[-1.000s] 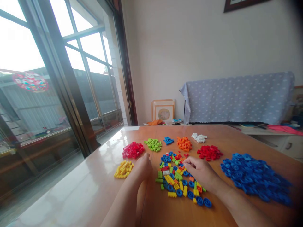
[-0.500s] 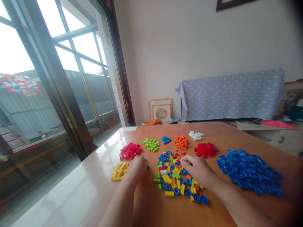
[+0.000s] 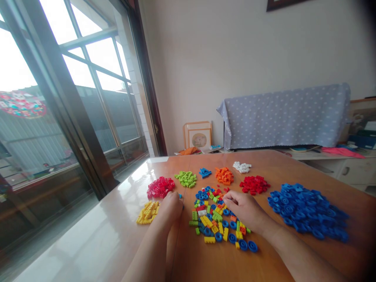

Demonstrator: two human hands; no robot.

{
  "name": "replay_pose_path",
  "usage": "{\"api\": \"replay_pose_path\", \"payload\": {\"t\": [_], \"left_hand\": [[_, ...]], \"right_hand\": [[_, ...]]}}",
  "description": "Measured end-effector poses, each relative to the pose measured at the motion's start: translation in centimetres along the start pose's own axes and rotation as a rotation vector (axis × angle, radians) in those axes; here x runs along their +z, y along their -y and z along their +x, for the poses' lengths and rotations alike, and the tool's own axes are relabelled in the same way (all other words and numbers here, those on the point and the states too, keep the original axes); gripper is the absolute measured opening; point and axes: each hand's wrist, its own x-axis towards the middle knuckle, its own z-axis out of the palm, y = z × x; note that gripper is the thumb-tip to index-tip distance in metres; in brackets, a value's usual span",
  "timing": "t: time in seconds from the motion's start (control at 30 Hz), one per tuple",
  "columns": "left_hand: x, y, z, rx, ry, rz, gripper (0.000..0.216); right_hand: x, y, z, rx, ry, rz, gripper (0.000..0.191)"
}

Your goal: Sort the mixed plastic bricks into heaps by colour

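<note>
My left hand (image 3: 172, 205) is closed, its fingers curled down at the table between the pink-red brick pile (image 3: 160, 187) and the mixed pieces. Small blue bits show at its fingertips; whether they are gripped or lie beside it I cannot tell. Over the right side of the mixed toy bricks (image 3: 209, 239) my right hand (image 3: 241, 204) is closed, thumb and fingers pressed together. Anything in that pinch is hidden. Blue round pieces (image 3: 252, 246), yellow, green, orange and red bricks make up this mixed spread. Close to my left wrist sits a yellow brick pile (image 3: 147, 213).
Sorted piles of lime green (image 3: 185, 179), blue (image 3: 205, 172), orange (image 3: 224, 176), white (image 3: 242, 167) and red bricks (image 3: 254, 185) line the far side of the wooden table (image 3: 199, 266). A large heap of blue round pieces (image 3: 307, 211) lies to the right. Glass doors stand at left.
My left hand has shifted slightly and covers more of the small blue and dark bits at its fingertips. The right hand stays almost still. The whole view has moved a little.
</note>
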Motion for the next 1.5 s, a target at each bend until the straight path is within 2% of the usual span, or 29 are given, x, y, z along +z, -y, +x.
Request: {"api": "replay_pose_path", "payload": {"t": [0.27,0.4,0.5,0.67,0.9,1.13,1.27,1.5], "left_hand": [[-1.2,-1.7,-1.1,0.027,0.124,-0.057,0.016],[-0.7,-2.2,-1.0,0.096,0.168,-0.258,0.025],[-0.4,-2.2,-0.7,0.087,0.153,-0.381,0.029],[-0.1,-2.1,-0.6,0.101,0.089,-0.330,0.032],[0.8,-3.0,-0.9,0.270,0.101,-0.278,0.039],[-0.3,-4.5,-1.7,0.339,0.081,-0.265,0.030],[-1.2,-5.2,-2.4,0.374,0.050,-0.281,0.034],[-2.2,-7.2,-4.1,0.590,0.130,-0.261,0.038]], "right_hand": [[-0.1,0.2,-0.1,-0.010,-0.003,-0.001,0.031],[-0.1,0.3,-0.1,-0.017,-0.004,-0.005,0.031],[-0.2,0.3,-0.1,-0.012,-0.002,-0.006,0.031],[-0.3,0.1,0.0,-0.010,-0.006,-0.013,0.031],[-0.4,0.1,0.0,-0.016,-0.017,-0.013,0.032],[-1.4,-0.3,0.2,0.053,-0.003,-0.052,0.026],[-1.8,-0.5,0.1,0.067,0.066,-0.148,0.025],[-1.2,0.3,-0.6,-0.074,0.236,-0.266,0.027]]}}
